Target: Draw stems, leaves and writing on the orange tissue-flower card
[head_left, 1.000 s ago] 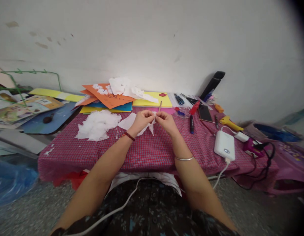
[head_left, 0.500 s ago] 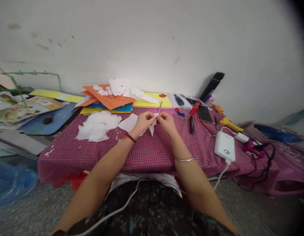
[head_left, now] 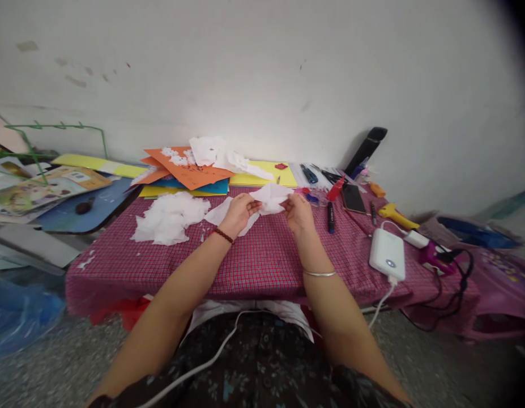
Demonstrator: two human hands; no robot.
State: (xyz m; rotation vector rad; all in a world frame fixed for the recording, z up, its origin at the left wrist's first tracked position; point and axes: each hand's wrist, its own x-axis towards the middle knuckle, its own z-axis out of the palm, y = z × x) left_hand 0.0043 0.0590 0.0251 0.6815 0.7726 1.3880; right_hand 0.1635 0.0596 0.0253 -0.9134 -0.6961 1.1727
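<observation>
Between my hands a thin white sheet of tissue paper (head_left: 271, 197) is stretched out above the table. My left hand (head_left: 240, 213) pinches its left edge, and my right hand (head_left: 298, 212) pinches the right edge. Under and beside my left hand lies another white paper piece (head_left: 217, 214) on the checked cloth. Farther left rests a fluffy heap of white tissue pieces (head_left: 171, 218). Just behind the held sheet, the tip of a pencil (head_left: 278, 179) shows; its lower part is hidden.
Coloured paper sheets (head_left: 194, 175) with white scraps lie at the back. On the right are a black marker (head_left: 331, 217), a red glue bottle (head_left: 336, 188), a dark phone (head_left: 353, 198), a yellow glue gun (head_left: 398, 215) and a white power bank (head_left: 387, 253) with cables. Clipboard (head_left: 88, 212) at left.
My hands have moved apart, and the bunched white tissue between them is now spread wide. The pencil, upright at my fingers before, is mostly hidden behind the sheet.
</observation>
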